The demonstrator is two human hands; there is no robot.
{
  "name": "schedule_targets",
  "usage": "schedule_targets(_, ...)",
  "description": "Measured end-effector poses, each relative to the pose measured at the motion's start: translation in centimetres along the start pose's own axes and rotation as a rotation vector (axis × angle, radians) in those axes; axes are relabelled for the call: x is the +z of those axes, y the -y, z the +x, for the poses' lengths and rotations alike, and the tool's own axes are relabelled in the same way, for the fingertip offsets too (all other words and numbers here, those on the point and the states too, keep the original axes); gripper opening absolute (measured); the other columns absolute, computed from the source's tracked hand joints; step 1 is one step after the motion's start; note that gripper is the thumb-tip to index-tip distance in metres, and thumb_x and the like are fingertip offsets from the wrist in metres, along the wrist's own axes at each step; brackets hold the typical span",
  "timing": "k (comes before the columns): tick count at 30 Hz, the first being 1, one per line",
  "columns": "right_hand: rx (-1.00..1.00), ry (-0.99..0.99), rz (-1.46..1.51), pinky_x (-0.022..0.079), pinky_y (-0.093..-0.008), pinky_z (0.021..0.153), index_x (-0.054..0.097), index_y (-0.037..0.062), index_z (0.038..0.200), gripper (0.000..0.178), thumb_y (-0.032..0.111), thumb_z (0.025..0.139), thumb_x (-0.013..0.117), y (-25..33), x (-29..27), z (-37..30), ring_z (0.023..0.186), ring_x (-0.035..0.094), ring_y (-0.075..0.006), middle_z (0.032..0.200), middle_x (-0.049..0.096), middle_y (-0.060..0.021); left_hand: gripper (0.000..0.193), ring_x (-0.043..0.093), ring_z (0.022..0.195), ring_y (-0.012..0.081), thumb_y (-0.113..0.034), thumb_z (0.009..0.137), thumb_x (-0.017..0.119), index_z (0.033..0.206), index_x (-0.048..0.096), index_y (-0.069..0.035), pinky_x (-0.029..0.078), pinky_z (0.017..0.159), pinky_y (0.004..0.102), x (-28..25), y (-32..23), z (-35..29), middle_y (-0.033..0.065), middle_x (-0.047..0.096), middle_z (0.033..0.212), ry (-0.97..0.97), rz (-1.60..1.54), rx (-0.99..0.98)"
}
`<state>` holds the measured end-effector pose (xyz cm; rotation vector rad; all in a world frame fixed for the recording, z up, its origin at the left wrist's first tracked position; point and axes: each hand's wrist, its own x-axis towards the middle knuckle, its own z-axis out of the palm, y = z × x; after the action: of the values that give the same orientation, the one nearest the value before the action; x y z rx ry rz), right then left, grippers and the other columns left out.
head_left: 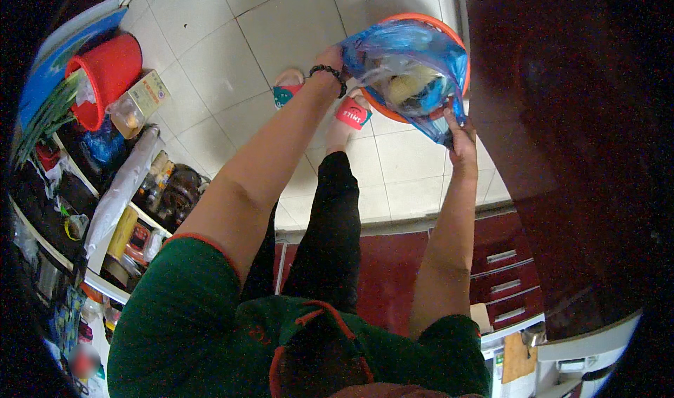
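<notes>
A translucent blue plastic bag (382,43) lines a round orange bin (439,24) on the floor in front of me. Inside it lies mixed refuse, with a pale yellowish piece (411,83) on top. My left hand (332,62), a dark beaded bracelet at its wrist, is closed on the bag's left edge; its fingertips are partly hidden by the plastic. On the near right side, my right hand (460,139) pinches the bag's rim, drawn out past the bin toward me.
Red cupboards with handled drawers (505,285) stand near me and along the right. To the left, a red bucket (112,75) leans beside a small carton (146,92), green leafy stalks (49,117) and crowded shelves. My slippered feet (353,113) stand close to the bin on pale tiles.
</notes>
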<state>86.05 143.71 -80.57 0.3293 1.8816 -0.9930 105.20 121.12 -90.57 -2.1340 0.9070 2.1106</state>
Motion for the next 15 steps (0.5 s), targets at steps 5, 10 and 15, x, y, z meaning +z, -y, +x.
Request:
schedule_targets(5,-0.195,-0.08,-1.104,0.044,-0.0354,0.078,0.054,-0.0002,0.098,0.042,0.009,0.062,0.072,-2.2,-2.1,-0.3,0.089,0.056,-0.0315,0.092,0.059,-0.0201,0.028,0.062,0.072,0.0233,-0.027,0.079,0.058,0.094,0.056,-0.003,0.049,0.061,0.0322,0.9,0.3,-1.2,0.0124,0.063,0.077,-0.065,0.384,0.259)
schedule_targets(10,0.064,-0.105,-0.511,0.048,-0.0298,0.051,0.054,-0.0005,0.082,0.015,0.01,0.075,0.062,-3.0,-6.1,-1.9,0.061,0.06,-0.0234,0.063,0.059,-0.0118,0.028,0.06,0.07,0.0241,-0.026,0.08,0.059,0.096,0.052,-0.004,0.048,0.063,0.0343,-2.8,-2.9,-5.5,0.0113,0.062,0.077,0.235,0.813,0.265)
schedule_targets(15,0.064,-0.299,0.659,0.048,-0.0288,0.07,0.047,0.0005,0.097,0.015,0.007,0.083,0.048,-6.4,-7.3,-5.9,0.082,0.058,-0.0216,0.09,0.057,-0.0143,0.037,0.056,0.091,0.0261,-0.025,0.075,0.064,0.104,0.05,-0.006,0.045,0.078,0.0346,-5.8,-1.0,-4.9,0.0129,0.057,0.098,0.198,0.92,0.605)
